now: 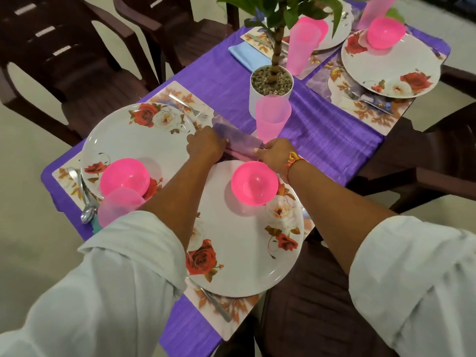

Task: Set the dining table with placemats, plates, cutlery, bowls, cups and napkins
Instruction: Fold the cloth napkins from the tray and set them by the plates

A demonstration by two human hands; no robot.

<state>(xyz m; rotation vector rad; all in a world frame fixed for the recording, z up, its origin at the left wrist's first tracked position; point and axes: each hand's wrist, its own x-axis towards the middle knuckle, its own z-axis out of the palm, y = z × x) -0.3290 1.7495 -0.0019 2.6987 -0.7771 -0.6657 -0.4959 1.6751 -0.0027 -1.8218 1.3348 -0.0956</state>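
Head view, near setting, item list:
- Napkin point(238, 139) – purple, rolled or folded long. Lies just beyond the near plate point(244, 248), between it and the cup point(271, 117). Long axis runs upper-left to lower-right, spanning hand to hand.
- Left hand point(206, 145) – at the napkin's far-left end, fingers curled over it, grasping. Fingertips hidden.
- Right hand point(274, 154) – at the near-right end, pinching it. Thumb side not clear.
- Both hands equally on it, neither freer.
- Bowl point(253, 182) – on the plate, just below the hands, close to both wrists.
- Judgement: napkin not yet laid. Next move prob. sets it down beside the plate w/o knocking cup or bowl.
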